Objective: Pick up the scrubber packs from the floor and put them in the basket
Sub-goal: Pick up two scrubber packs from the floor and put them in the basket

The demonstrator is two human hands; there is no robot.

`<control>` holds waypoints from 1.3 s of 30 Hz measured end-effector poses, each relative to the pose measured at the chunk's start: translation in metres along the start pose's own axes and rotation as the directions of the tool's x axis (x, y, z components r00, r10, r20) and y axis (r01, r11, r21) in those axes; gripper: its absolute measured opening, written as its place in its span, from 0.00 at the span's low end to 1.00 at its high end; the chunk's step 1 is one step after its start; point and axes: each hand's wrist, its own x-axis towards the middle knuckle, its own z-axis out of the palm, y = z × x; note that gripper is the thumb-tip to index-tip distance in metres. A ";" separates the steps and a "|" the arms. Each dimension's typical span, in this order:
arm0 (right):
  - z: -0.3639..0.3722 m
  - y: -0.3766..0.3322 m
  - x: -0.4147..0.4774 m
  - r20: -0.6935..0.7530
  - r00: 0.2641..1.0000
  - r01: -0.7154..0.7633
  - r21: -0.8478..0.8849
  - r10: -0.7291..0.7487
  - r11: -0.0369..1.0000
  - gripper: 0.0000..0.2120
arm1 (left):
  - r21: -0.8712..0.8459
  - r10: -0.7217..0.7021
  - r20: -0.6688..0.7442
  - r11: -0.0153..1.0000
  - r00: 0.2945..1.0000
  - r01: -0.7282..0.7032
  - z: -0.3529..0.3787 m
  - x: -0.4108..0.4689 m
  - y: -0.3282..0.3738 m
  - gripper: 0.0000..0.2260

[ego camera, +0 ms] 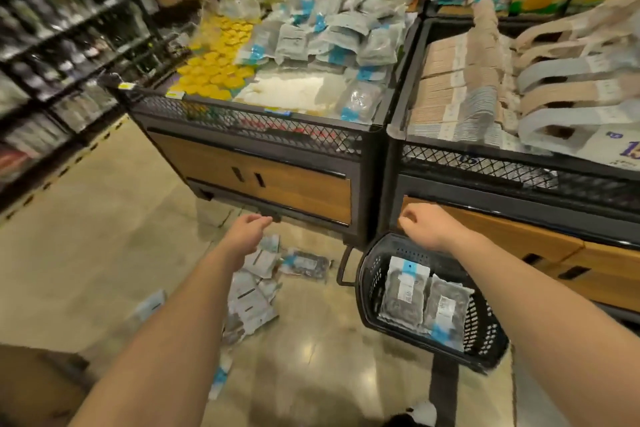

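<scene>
At the far left I see dark shelves, too blurred to read. Below them is the shiny floor. The left hand is stretched forward above the floor, in front of the lower edge of the left display bin. Its fingers are nearly straight and close together, and they hold nothing. Under this forearm and just beside it, the scrubber packs lie on the floor in a loose, overlapping heap. Most are white and grey. One darker pack lies flat at the right edge of the heap, near the foot of the bin. A single pack lies apart to the left, and a blurred pack lies nearer to me. On top of the left bin there are yellow items and a pile of similar packs. To the right, the black basket stands on the floor, with its handle hanging at the side toward the heap. Inside it, two packs lie side by side, touching. The right hand hovers above the far rim of the basket, with fingers loosely curled downward; I see nothing in them. Further right is the second bin, with beige and grey goods.
</scene>
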 end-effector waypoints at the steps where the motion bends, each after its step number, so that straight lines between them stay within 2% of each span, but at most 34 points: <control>1: 0.010 -0.017 -0.002 0.007 1.000 0.019 -0.011 -0.019 1.000 0.13 | -0.009 -0.002 -0.016 1.000 1.000 0.002 -0.018 -0.003 -0.010 0.13; 7: 0.085 -0.116 -0.014 0.164 0.982 0.113 -0.107 -0.095 0.988 0.14 | -0.051 -0.071 -0.116 0.997 0.991 0.065 -0.118 -0.016 -0.083 0.08; 9: 0.108 -0.141 -0.014 0.235 0.965 0.158 -0.158 -0.118 0.975 0.15 | -0.067 -0.125 -0.142 0.991 0.982 0.117 -0.146 -0.018 -0.106 0.10; 16: 0.149 -0.194 0.012 0.374 0.914 0.265 -0.248 -0.160 0.932 0.15 | -0.114 -0.224 -0.199 0.972 0.954 0.205 -0.202 -0.007 -0.156 0.07; 19: 0.160 -0.214 0.039 0.408 0.898 0.293 -0.273 -0.165 0.916 0.18 | -0.152 -0.267 -0.199 0.959 0.943 0.239 -0.214 0.010 -0.165 0.06; 23: 0.179 -0.238 0.085 0.430 0.880 0.343 -0.286 -0.200 0.895 0.15 | -0.184 -0.315 -0.220 0.943 0.923 0.278 -0.226 0.047 -0.170 0.09; 27: 0.206 -0.257 0.143 0.486 0.856 0.335 -0.262 -0.176 0.905 0.13 | -0.203 -0.374 -0.217 0.921 0.902 0.333 -0.237 0.095 -0.175 0.06; 29: 0.220 -0.266 0.171 0.505 0.850 0.322 -0.274 -0.149 0.906 0.14 | -0.195 -0.396 -0.206 0.913 0.895 0.359 -0.241 0.119 -0.181 0.08; 35: 0.282 -0.292 0.247 0.583 0.807 0.331 -0.315 -0.094 0.889 0.14 | -0.216 -0.498 -0.224 0.863 0.838 0.456 -0.234 0.200 -0.219 0.07; 39: 0.347 -0.293 0.299 0.620 0.783 0.304 -0.312 -0.050 0.900 0.16 | -0.166 -0.528 -0.175 0.848 0.831 0.504 -0.206 0.262 -0.264 0.06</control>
